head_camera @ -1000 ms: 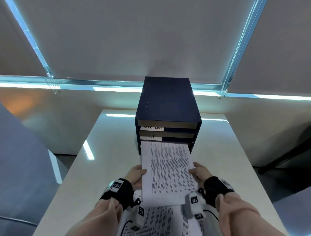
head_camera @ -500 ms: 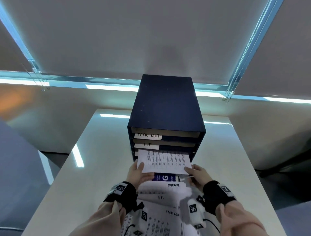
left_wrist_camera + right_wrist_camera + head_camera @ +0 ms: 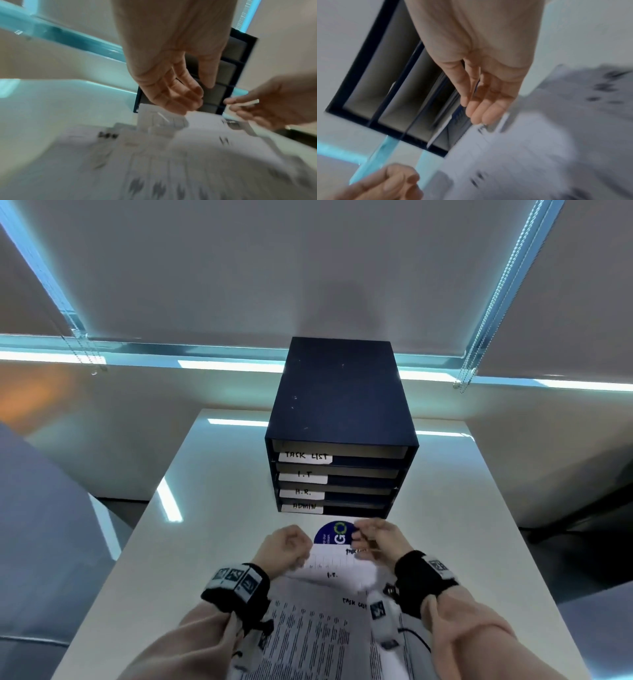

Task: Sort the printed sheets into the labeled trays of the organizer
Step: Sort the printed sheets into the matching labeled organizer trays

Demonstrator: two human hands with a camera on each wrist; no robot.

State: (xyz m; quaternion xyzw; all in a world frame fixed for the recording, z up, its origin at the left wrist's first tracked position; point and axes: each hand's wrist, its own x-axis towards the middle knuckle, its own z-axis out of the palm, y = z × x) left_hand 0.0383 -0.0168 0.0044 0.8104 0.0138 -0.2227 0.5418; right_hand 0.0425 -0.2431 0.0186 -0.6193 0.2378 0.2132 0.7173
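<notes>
The dark blue organizer (image 3: pixel 339 405) stands on the white table (image 3: pixel 205 525). Its four trays are labelled TASK LIST (image 3: pixel 305 456), I.T, H.R. and ADMIN from top to bottom. A fanned stack of printed sheets (image 3: pixel 308 638) lies in front of it. The farthest sheet has a blue half-circle print (image 3: pixel 330 537). My right hand (image 3: pixel 359 541) pinches that sheet's right edge between thumb and fingers (image 3: pixel 471 108). My left hand (image 3: pixel 301 556) hovers at the stack's left edge with curled fingers (image 3: pixel 180 97), and nothing shows between them.
Closed roller blinds (image 3: pixel 308 268) and a lit window sill run behind the table. A grey seat (image 3: pixel 41 525) stands at the left. Bare table surface lies on both sides of the organizer.
The printed sheet that both hands were sliding has gone into a lower tray. Both hands have drawn back to the stack, and the right hand now pinches the blue-printed sheet.
</notes>
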